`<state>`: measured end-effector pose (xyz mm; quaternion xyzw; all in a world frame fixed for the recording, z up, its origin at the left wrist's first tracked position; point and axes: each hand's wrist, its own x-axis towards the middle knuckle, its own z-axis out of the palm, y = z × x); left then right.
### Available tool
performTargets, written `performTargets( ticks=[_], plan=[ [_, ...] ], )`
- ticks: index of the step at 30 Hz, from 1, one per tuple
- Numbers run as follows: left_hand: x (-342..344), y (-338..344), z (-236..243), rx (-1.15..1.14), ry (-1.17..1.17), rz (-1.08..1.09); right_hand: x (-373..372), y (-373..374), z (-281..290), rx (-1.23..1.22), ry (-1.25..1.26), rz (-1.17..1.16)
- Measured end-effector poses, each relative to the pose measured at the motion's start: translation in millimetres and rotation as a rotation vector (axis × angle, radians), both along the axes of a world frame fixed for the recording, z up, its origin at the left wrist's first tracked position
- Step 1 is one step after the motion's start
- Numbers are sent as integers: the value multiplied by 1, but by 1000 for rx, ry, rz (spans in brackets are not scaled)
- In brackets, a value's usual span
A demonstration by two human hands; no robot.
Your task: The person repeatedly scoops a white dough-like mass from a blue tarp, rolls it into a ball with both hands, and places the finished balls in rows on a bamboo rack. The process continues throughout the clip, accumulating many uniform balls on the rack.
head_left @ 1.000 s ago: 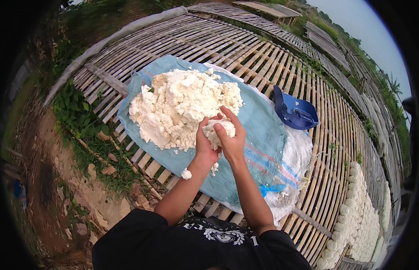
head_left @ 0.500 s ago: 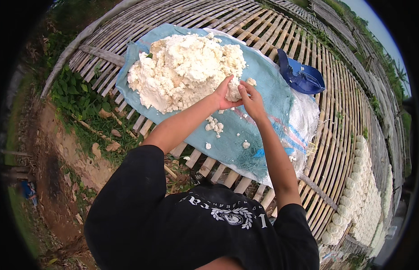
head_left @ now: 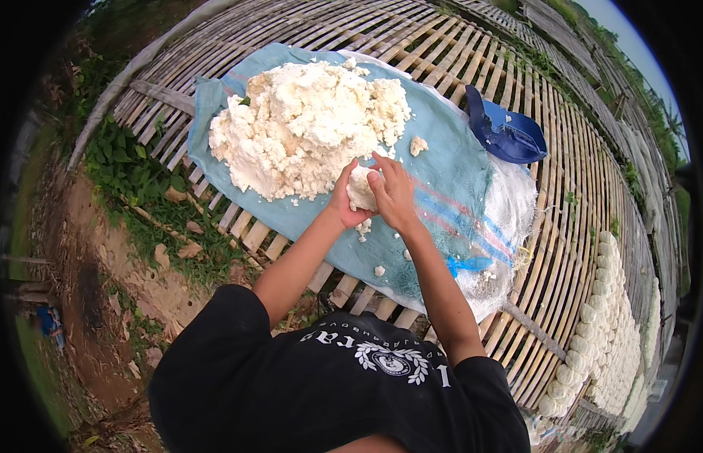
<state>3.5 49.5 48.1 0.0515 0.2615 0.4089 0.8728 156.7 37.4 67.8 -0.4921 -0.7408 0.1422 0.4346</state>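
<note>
Between my two hands sits a lump of white, crumbly dough [head_left: 361,189]. My left hand [head_left: 342,202] cups it from the left and below. My right hand [head_left: 393,195] presses on it from the right, with the thumb over the lump. Just beyond my hands rises a big heap of the same white crumbly mass [head_left: 306,124], resting on a blue-green woven sack [head_left: 449,181]. Small crumbs [head_left: 379,270] lie on the sack nearer to me, and one larger piece [head_left: 418,145] lies to the right of the heap.
A blue plastic scoop-like container [head_left: 510,132] rests at the sack's right edge. Beneath everything is a slatted bamboo rack [head_left: 551,219]. Rows of round white pieces [head_left: 585,332] cover its right part. Bare soil and plants [head_left: 125,162] are on the left.
Both hands have drawn back toward me and to the left with the lump, away from the heap's right edge. My right fingers now wrap over it.
</note>
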Motion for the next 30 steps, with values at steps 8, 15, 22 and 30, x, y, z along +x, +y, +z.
performTargets(
  ticks=[8,15,22,30],
  plan=[
    [-122,-39,-42,-68,-165,348,-33,-64,-80,-171,-529,159],
    [-115,-54,-38,-65,15,310,-6,-36,-57,-493,47,-41],
    [-35,-41,-16,119,28,39,-18,-45,4,-106,87,89],
    [47,-30,24,95,152,17,-8,-48,8,-31,299,-248]
  ],
)
